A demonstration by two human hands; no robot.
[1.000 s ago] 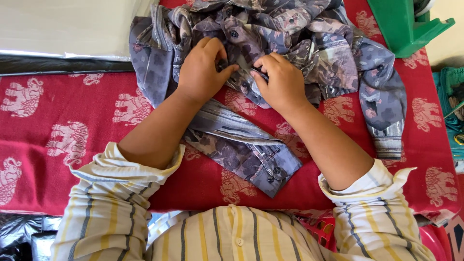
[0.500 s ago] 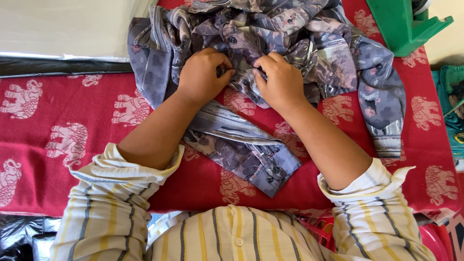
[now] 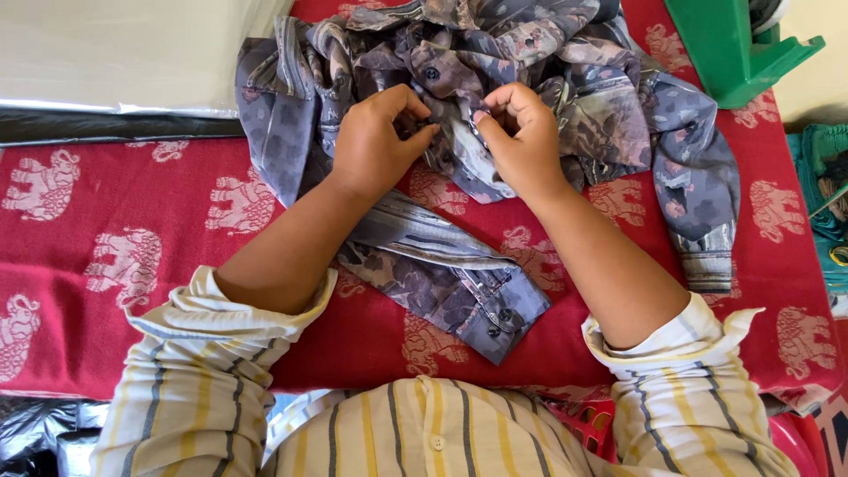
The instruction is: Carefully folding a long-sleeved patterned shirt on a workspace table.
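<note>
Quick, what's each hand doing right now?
Left hand: closed, pinching the grey patterned shirt near its front.
Right hand: closed, pinching the same shirt fabric opposite.

A shirt (image 3: 495,132) lies bunched across the far middle of the cloth (image 3: 115,256), one sleeve (image 3: 450,283) trailing toward the near edge between the person's forearms. Both the left hand (image 3: 375,146) and right hand (image 3: 521,137) rest on the shirt, close together. A plastic stand (image 3: 733,49) sits at the far right corner.
</note>
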